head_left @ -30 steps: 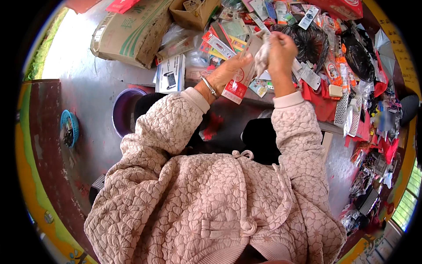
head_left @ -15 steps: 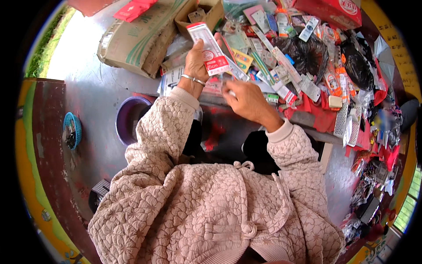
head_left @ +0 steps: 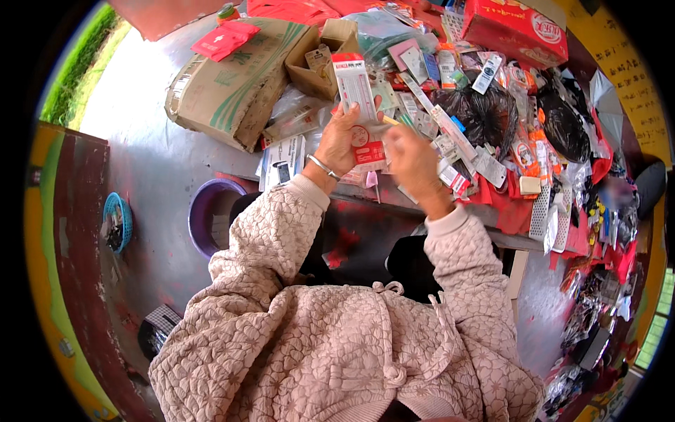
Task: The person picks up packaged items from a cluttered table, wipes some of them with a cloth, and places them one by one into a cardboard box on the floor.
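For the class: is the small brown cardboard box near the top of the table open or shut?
Open. The small cardboard box has its flaps standing up and a carded packet shows inside; it sits beside the flattened cardboard sheet.

grey concrete floor (head_left: 148,176), daylit; cluttered red-clothed table (head_left: 517,211); yellow wall (head_left: 633,77)

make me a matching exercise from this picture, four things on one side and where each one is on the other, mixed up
Things:
1. long white and red card pack
2. purple basin
3. blue basket
4. red box

Places:
A. far left, on the dark red surface
B. top right, behind the pile of goods
C. held up in the left hand
D. on the grey floor, left of the left sleeve

Pairs: 1-C, 2-D, 3-A, 4-B
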The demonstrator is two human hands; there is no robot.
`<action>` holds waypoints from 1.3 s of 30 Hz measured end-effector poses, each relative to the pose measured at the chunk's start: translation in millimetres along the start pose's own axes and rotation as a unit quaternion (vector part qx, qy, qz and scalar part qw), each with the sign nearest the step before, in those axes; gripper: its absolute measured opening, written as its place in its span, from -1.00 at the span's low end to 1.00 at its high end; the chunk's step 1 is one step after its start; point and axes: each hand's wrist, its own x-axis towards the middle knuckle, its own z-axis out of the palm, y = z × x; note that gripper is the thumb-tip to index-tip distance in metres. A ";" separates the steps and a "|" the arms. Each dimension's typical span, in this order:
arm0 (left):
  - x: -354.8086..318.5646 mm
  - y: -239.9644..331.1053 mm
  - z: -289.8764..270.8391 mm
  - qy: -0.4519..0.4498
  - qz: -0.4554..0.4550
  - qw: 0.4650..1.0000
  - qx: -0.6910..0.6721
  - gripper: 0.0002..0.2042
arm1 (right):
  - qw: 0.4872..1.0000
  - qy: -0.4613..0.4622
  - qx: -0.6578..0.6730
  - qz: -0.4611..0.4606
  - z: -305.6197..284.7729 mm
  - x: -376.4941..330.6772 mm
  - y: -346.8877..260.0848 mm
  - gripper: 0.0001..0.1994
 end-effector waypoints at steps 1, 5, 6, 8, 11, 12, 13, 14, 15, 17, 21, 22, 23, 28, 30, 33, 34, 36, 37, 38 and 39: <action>-2.1 1.5 2.6 -0.021 -0.014 1.000 0.000 -0.64 | 0.997 0.039 -0.043 0.047 -4.6 5.6 19.5 -0.88; -4.7 -1.2 11.0 -0.059 -0.103 0.993 -0.029 -0.64 | 0.955 0.056 0.179 0.230 -36.1 20.6 65.7 -0.75; -7.4 -3.4 19.7 -0.056 -0.105 0.993 -0.015 -0.64 | 0.909 0.048 0.304 0.281 -43.9 21.7 65.8 -0.72; -12.1 -3.3 24.2 -0.073 -0.147 0.985 0.058 -0.66 | 0.810 -0.085 0.463 0.349 -53.6 26.6 48.6 -0.70; -20.7 -11.3 34.7 -0.065 -0.177 0.967 0.174 -0.66 | 0.774 -0.103 0.522 0.343 -45.5 25.3 33.5 -0.74; -20.8 -12.8 32.3 -0.062 -0.186 0.961 0.196 -0.65 | 0.808 -0.097 0.497 0.301 -39.7 22.5 48.8 -0.76; -19.3 -11.5 30.6 -0.057 -0.190 0.955 0.219 -0.65 | 0.814 -0.101 0.485 0.304 -38.7 21.0 55.5 -0.75; -20.5 -11.0 31.2 -0.070 -0.191 0.952 0.226 -0.63 | 0.819 -0.104 0.473 0.306 -38.6 19.5 60.2 -0.75; -20.9 -8.8 31.8 -0.095 -0.194 0.942 0.258 -0.62 | 0.826 -0.110 0.460 0.306 -38.8 20.1 63.4 -0.75; -21.0 -6.2 33.5 -0.144 -0.196 0.916 0.320 -0.59 | 0.855 -0.088 0.409 0.306 -39.8 20.2 63.9 -0.79; -16.2 -11.0 19.6 -0.162 -0.227 0.894 0.350 -0.60 | 0.847 -0.044 0.418 0.324 -36.6 19.8 60.4 -0.83; -13.5 -11.2 13.6 -0.171 -0.238 0.890 0.349 -0.58 | 0.828 -0.028 0.445 0.340 -40.8 21.1 61.8 -0.84; -10.4 -11.2 7.5 -0.179 -0.249 0.886 0.347 -0.56 | 0.807 -0.011 0.471 0.356 -46.7 23.2 62.8 -0.84; -18.0 -12.6 7.8 -0.151 -0.227 0.929 0.249 -0.44 | 0.766 0.281 0.461 0.348 -80.0 35.6 86.4 -0.92; -19.3 -15.1 17.3 -0.136 -0.197 0.941 0.238 -0.41 | 0.818 0.300 0.410 0.270 -79.5 31.3 79.2 -0.92; -18.5 -20.1 17.4 -0.130 -0.210 0.944 0.217 -0.39 | 0.966 0.198 0.163 0.030 -35.5 20.7 38.8 -0.94; -21.8 -15.4 20.6 -0.127 -0.216 0.945 0.210 -0.41 | 0.985 0.152 0.080 0.033 -23.2 13.2 25.0 -0.94; -26.4 -10.8 23.9 -0.126 -0.213 0.941 0.232 -0.45 | 0.989 0.131 -0.038 0.055 -20.9 7.1 22.1 -0.94; -27.0 -11.2 23.2 -0.124 -0.204 0.940 0.244 -0.45 | 0.983 0.155 -0.070 0.069 -22.5 12.1 32.5 -0.94; -28.6 -10.9 23.7 -0.121 -0.193 0.939 0.256 -0.44 | 0.975 0.179 -0.102 0.081 -25.5 17.0 44.2 -0.93; -30.4 -10.2 28.8 -0.121 -0.180 0.939 0.267 -0.44 | 0.962 0.207 -0.125 0.130 -38.2 20.7 57.6 -0.88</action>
